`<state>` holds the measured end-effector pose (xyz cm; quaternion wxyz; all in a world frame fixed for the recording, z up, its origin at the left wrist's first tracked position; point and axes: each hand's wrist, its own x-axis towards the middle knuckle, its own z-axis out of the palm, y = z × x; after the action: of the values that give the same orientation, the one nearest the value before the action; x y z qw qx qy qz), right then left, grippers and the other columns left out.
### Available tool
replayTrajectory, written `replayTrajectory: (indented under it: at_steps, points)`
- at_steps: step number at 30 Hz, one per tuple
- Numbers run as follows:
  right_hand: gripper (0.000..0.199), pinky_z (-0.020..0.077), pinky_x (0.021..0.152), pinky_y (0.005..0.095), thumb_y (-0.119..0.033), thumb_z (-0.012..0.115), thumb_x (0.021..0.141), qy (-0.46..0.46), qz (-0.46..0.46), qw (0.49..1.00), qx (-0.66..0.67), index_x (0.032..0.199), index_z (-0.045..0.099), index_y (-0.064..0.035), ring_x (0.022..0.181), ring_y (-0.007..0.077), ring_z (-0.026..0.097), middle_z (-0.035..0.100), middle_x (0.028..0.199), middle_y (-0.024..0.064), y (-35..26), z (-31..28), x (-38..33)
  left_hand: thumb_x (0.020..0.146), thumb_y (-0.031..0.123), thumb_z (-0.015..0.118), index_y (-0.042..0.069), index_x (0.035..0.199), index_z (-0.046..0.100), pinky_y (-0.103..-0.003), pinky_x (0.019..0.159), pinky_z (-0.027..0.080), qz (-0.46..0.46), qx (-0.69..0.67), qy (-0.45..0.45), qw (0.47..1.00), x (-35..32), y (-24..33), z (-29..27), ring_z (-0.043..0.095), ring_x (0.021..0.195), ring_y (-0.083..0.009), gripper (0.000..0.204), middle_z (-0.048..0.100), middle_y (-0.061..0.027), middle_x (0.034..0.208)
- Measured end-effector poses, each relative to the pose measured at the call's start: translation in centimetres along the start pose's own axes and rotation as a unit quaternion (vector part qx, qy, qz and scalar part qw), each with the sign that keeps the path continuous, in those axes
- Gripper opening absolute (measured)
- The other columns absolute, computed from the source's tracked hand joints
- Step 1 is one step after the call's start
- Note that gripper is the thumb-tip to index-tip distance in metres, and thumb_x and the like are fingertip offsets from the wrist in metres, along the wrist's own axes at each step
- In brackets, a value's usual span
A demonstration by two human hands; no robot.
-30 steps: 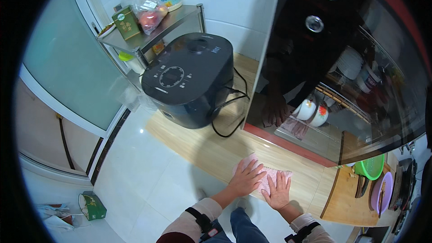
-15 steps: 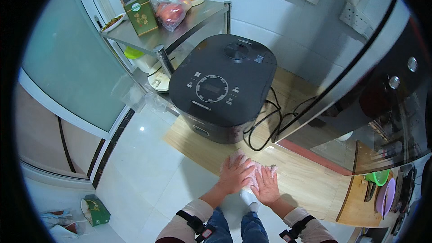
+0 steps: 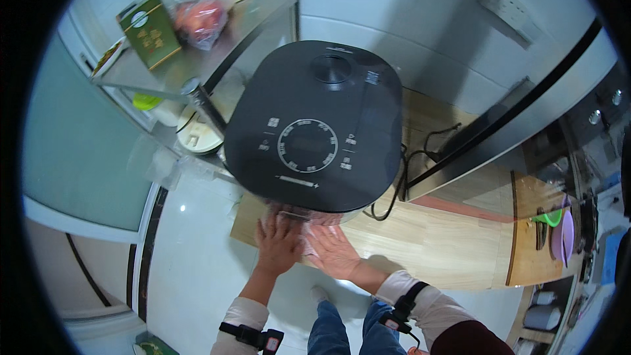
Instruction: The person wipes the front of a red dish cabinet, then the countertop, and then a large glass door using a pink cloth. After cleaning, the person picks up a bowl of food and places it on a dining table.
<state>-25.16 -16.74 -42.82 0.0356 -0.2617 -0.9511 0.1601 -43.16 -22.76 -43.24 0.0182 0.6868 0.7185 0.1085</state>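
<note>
A big black rice cooker (image 3: 315, 131) with a round control ring on its lid stands on a light wooden counter (image 3: 420, 243). Just in front of its lower edge, my left hand (image 3: 277, 244) and my right hand (image 3: 334, 252) lie flat side by side, fingers spread and pointing at the cooker. Both rest on a pale pink, thin cloth or sheet (image 3: 307, 229) spread on the wood. My fingertips reach up to the cooker's base, which hides the far edge of the sheet. Neither hand grips anything.
A black cord (image 3: 394, 184) loops beside the cooker on the right. At the left, a metal shelf (image 3: 217, 46) holds a green box (image 3: 150, 31) and a bag of red fruit (image 3: 200, 16). A dark glass-front appliance (image 3: 545, 105) stands right. White floor (image 3: 197, 269) lies below.
The view has closed in over the cooker, which now fills the middle. My two hands have slid forward on the pink sheet, up to the cooker's base.
</note>
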Motion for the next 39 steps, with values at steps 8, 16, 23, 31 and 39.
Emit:
replayTrajectory:
  at_steps: [8,16,23,31,39]
  points:
    - [0.054,0.0142,0.107,0.0535,-0.034,0.052,0.084,0.116,-0.030,0.993,0.017,0.128,0.046,-0.0032,0.131,0.0258,0.028,0.040,0.132,0.0127,-0.8,-0.4,2.4,0.082,0.035,0.050,0.016,0.123,0.052,-0.065,0.101,0.013,-0.013,0.020,0.019,1.000,0.3,-1.8,0.7,0.026,0.132,-0.0389,0.046,0.039,-0.0144,0.138]
    - [0.051,0.0099,0.110,0.0515,-0.033,0.050,0.085,0.138,-0.062,0.988,-0.011,0.127,0.047,-0.0033,0.132,0.0263,0.026,0.037,0.139,0.0111,0.1,-0.4,0.0,0.085,0.031,0.046,0.014,0.133,0.043,-0.064,0.102,0.013,-0.042,0.033,0.042,0.998,-0.7,2.1,0.8,0.025,0.131,-0.0397,0.050,0.039,-0.0138,0.136]
    - [0.050,0.0098,0.111,0.0476,-0.032,0.045,0.088,0.062,-0.014,0.998,0.001,0.130,0.044,-0.0052,0.135,0.0257,0.025,0.034,0.142,0.0118,3.1,-1.8,-7.4,0.084,0.032,0.048,0.015,0.130,0.046,-0.064,0.102,0.014,-0.026,-0.003,0.063,0.998,-1.8,10.0,2.2,0.025,0.131,-0.0407,0.049,0.038,-0.0126,0.137]
    - [0.056,0.0096,0.111,0.0463,-0.036,0.044,0.090,0.029,0.062,0.997,-0.016,0.138,0.033,-0.0081,0.137,0.0245,0.021,0.029,0.145,0.0114,10.7,-3.2,-17.3,0.082,0.031,0.055,0.014,0.128,0.048,-0.063,0.102,0.016,0.042,-0.058,0.037,0.997,0.7,21.2,4.7,0.027,0.130,-0.0418,0.050,0.037,-0.0123,0.139]
    - [0.056,0.0127,0.110,0.0463,-0.036,0.046,0.090,0.066,0.160,0.985,-0.020,0.138,0.034,-0.0112,0.135,0.0246,0.025,0.031,0.144,0.0112,18.1,-5.3,-27.3,0.081,0.034,0.058,0.016,0.130,0.047,-0.063,0.102,0.017,0.112,-0.073,-0.004,0.991,4.4,33.2,7.3,0.026,0.129,-0.0418,0.053,0.035,-0.0130,0.139]
